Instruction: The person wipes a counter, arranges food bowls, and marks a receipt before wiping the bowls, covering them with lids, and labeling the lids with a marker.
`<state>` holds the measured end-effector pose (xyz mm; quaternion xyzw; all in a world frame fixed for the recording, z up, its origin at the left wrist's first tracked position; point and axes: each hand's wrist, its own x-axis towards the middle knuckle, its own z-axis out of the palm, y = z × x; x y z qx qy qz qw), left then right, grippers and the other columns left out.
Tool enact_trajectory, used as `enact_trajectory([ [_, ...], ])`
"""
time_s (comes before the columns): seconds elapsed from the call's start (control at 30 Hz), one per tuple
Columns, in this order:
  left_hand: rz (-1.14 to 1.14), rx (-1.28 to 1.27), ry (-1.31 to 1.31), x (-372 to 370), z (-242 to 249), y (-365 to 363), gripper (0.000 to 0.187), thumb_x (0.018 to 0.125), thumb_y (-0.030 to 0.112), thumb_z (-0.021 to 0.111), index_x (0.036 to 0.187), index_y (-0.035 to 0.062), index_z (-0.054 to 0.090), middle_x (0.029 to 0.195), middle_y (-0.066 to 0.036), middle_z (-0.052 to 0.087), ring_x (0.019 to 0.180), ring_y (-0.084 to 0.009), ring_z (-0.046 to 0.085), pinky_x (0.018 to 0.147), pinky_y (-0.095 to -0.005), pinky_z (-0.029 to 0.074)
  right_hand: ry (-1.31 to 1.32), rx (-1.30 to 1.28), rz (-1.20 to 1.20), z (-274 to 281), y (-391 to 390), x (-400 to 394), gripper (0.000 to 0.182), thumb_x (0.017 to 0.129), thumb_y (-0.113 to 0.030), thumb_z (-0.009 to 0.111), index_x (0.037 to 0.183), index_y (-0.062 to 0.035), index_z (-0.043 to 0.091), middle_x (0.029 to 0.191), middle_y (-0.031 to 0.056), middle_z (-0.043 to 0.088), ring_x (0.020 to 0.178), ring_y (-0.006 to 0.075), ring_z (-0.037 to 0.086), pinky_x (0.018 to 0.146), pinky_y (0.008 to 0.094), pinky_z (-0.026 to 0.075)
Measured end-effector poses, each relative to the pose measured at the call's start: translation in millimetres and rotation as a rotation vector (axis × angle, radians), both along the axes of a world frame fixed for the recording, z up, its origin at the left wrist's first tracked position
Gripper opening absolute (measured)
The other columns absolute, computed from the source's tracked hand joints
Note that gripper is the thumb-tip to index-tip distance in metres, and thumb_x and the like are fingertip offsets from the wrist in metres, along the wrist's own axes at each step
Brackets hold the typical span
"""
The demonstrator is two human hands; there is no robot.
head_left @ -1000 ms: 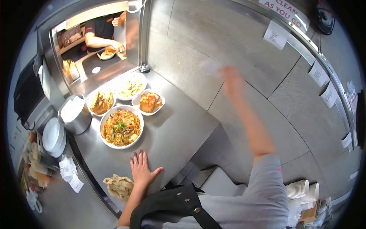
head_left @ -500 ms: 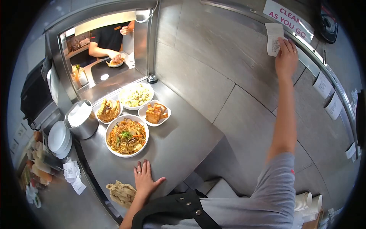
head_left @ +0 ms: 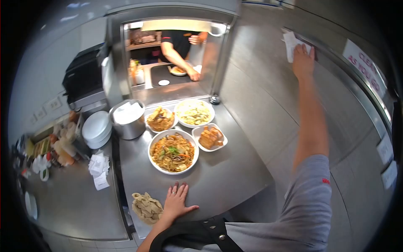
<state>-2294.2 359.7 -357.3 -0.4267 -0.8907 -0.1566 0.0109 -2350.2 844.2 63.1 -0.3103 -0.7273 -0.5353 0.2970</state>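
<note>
My left hand (head_left: 178, 201) lies flat on the steel counter (head_left: 235, 176), fingers spread, beside a crumpled beige cloth (head_left: 147, 208). In front of it is a white bowl of noodles (head_left: 173, 152). Behind that stand a dish of fried food (head_left: 160, 119), a bowl of pale chopped food (head_left: 194, 112) and a dish of browned pieces (head_left: 210, 137). At the upper right my right hand (head_left: 303, 61) reaches out, its fingers closed on a white paper slip (head_left: 291, 46) near a metal rail (head_left: 325, 54).
A co-worker (head_left: 178, 46) handles a bowl (head_left: 178, 72) beyond the serving window. To the left are a steel pot (head_left: 128, 130), stacked white plates (head_left: 96, 128), paper slips (head_left: 99, 168), a black machine (head_left: 84, 75) and food containers. More slips hang from the rail at right.
The view has swung left, so the counter appears further right. My right hand and its slip are now at a further part of the rail. The co-worker's lower hand has moved right of their bowl.
</note>
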Motion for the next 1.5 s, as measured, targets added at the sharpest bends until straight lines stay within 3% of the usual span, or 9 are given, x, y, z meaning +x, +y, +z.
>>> enact_trajectory([
  [0.17, 0.011, 0.023, -0.014, 1, 5, -2, 0.098, 0.067, 0.074, 0.05, 0.134, 0.0033, 0.035, 0.139, -0.01, 0.034, 0.131, -0.0328, 0.024, 0.107, -0.0472, 0.019, 0.046, -0.029, 0.015, 3, -6, -18, 0.042, 0.088, -0.017, 0.043, 0.129, -0.0073, 0.042, 0.133, 0.0024, 0.042, 0.126, 0.017, 0.036, 0.107, 0.0496, 0.018],
  [0.37, 0.017, 0.019, 0.032, 0, -2, -2, 0.097, 0.068, 0.073, 0.049, 0.134, 0.0038, 0.035, 0.137, -0.01, 0.035, 0.131, -0.0319, 0.025, 0.107, -0.0466, 0.018, 0.669, -0.088, 0.883, -39, 26, 49, 0.042, 0.081, -0.001, 0.056, 0.123, 0.0002, 0.046, 0.128, 0.0183, 0.04, 0.107, 0.0331, 0.051, 0.088, 0.0389, 0.046],
  [0.47, 0.012, 0.007, 0.001, 1, -1, 0, 0.097, 0.068, 0.072, 0.05, 0.133, 0.0027, 0.035, 0.137, -0.011, 0.034, 0.131, -0.0333, 0.024, 0.108, -0.0473, 0.017, 0.904, -0.624, 0.991, -52, -13, 93, 0.042, 0.083, 0.001, 0.053, 0.123, 0.0032, 0.044, 0.125, 0.0176, 0.039, 0.102, 0.0282, 0.055, 0.078, 0.0311, 0.052],
  [0.57, 0.01, -0.003, -0.022, 3, 5, 2, 0.097, 0.067, 0.072, 0.051, 0.133, 0.0021, 0.034, 0.138, -0.011, 0.033, 0.131, -0.0335, 0.024, 0.108, -0.0475, 0.016, 0.974, -0.509, 0.983, -35, -24, 120, 0.041, 0.083, 0.002, 0.052, 0.123, 0.0041, 0.044, 0.125, 0.0158, 0.037, 0.103, 0.0238, 0.054, 0.073, 0.0258, 0.053],
  [0.77, 0.016, 0.01, 0.009, 5, 1, 3, 0.099, 0.065, 0.072, 0.053, 0.131, 0.0003, 0.037, 0.137, -0.013, 0.035, 0.13, -0.0352, 0.025, 0.107, -0.0489, 0.017, 0.783, -0.147, 0.873, -39, 20, 142, 0.045, 0.078, 0.004, 0.054, 0.123, 0.001, 0.047, 0.124, 0.0165, 0.042, 0.102, 0.0246, 0.055, 0.072, 0.0268, 0.051],
  [0.9, 0.008, 0.014, 0.003, 6, 0, 6, 0.1, 0.065, 0.073, 0.053, 0.13, -0.0003, 0.038, 0.137, -0.014, 0.036, 0.13, -0.0362, 0.025, 0.107, -0.0493, 0.016, 1.049, -0.994, 1.195, -49, -15, 141, 0.049, 0.075, 0.005, 0.053, 0.123, 0.0, 0.048, 0.122, 0.0149, 0.043, 0.099, 0.0196, 0.053, 0.072, 0.0264, 0.05],
  [1.0, 0.004, -0.012, 0.032, 7, 4, 7, 0.099, 0.065, 0.074, 0.052, 0.13, 0.0001, 0.038, 0.138, -0.012, 0.036, 0.13, -0.0353, 0.025, 0.107, -0.0487, 0.016, 1.111, -1.041, 1.123, -30, -43, 138, 0.049, 0.076, 0.005, 0.052, 0.124, 0.0006, 0.046, 0.123, 0.014, 0.041, 0.095, 0.0172, 0.051, 0.07, 0.025, 0.05],
  [1.3, 0.036, 0.052, -0.008, 11, 7, 3, 0.087, 0.07, 0.06, 0.058, 0.131, 0.0012, 0.038, 0.137, -0.014, 0.035, 0.131, -0.0351, 0.025, 0.108, -0.0488, 0.014, 0.853, -0.191, 0.94, -79, -69, 135, 0.045, 0.076, -0.003, 0.059, 0.12, -0.0062, 0.05, 0.137, 0.0169, 0.031, 0.126, 0.0353, 0.032, 0.103, 0.0412, 0.028],
  [1.5, 0.59, -0.07, 0.179, 22, 30, -49, 0.063, 0.079, 0.034, 0.058, 0.129, 0.0004, 0.04, 0.136, -0.019, 0.036, 0.13, -0.0353, 0.026, 0.107, -0.0497, 0.016, 0.491, -1.019, 1.233, -222, -149, 100, 0.037, 0.073, -0.001, 0.064, 0.108, -0.0061, 0.055, 0.126, 0.0171, 0.046, 0.115, 0.0319, 0.045, 0.095, 0.0403, 0.037],
])
